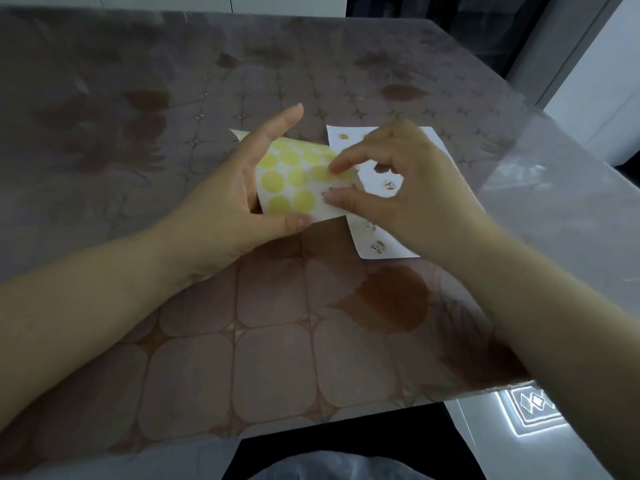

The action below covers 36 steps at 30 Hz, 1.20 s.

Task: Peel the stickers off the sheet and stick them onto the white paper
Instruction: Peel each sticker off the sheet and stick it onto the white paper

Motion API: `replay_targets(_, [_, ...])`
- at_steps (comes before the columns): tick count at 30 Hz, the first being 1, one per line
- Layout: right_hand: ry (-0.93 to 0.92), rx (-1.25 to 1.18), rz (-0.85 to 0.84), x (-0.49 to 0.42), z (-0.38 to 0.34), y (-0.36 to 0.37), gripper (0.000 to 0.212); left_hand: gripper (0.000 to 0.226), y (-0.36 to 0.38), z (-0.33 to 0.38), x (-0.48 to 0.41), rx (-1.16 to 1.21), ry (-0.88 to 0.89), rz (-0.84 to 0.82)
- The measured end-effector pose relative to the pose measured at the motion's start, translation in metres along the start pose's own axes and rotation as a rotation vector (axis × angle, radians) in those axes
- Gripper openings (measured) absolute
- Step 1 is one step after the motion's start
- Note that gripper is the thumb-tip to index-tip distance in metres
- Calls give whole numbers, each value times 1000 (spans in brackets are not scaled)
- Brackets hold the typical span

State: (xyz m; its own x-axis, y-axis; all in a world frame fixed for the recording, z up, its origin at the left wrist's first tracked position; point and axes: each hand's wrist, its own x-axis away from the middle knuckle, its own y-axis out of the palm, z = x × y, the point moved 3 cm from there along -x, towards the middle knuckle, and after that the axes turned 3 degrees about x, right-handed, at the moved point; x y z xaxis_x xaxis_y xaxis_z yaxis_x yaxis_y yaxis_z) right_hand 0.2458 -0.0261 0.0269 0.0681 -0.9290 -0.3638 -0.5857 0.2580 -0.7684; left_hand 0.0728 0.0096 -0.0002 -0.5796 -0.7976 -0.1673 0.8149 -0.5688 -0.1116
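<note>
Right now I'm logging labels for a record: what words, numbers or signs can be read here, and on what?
No text can be read.
On the white paper, small stickers: printed marks, too blurred to read.
On the sticker sheet: plain yellow dots, no writing.
Lower right, a lit diamond pattern: no letters.

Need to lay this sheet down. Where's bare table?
Free: brown patterned tablecloth between the forearms, and beyond the hands. Crowded: centre, where the left hand holds the yellow-dot sticker sheet overlapping the rectangular white paper, right hand pinching the sheet.
</note>
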Motion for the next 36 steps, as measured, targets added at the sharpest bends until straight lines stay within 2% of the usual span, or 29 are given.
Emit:
replay_targets(4, [-13, -47, 150, 5, 1, 15, 22, 82, -1, 0, 1, 85, -18, 31])
replay_targets(10, [-163, 61, 332, 7, -5, 17, 26, 53, 0, 0, -2, 176, -55, 193])
replay_targets(13, [-200, 88, 384, 8, -6, 16, 23, 46, -1, 2, -1, 194, -74, 254])
replay_targets(21, [-268, 104, 392, 9, -11, 17, 11, 45, 0, 5, 1, 216, -146, 265])
replay_targets(26, [-312, 115, 388, 11, -13, 20, 10, 50, 1, 4, 1, 248, -179, 241])
replay_targets(32, [-237, 44, 343, 9, -7, 21, 16, 50, 0, 3, 2, 282, -169, 233])
replay_targets(36, [-287, 53, 336, 7, -9, 22, 13, 56, 0, 2, 3, 265, -166, 235])
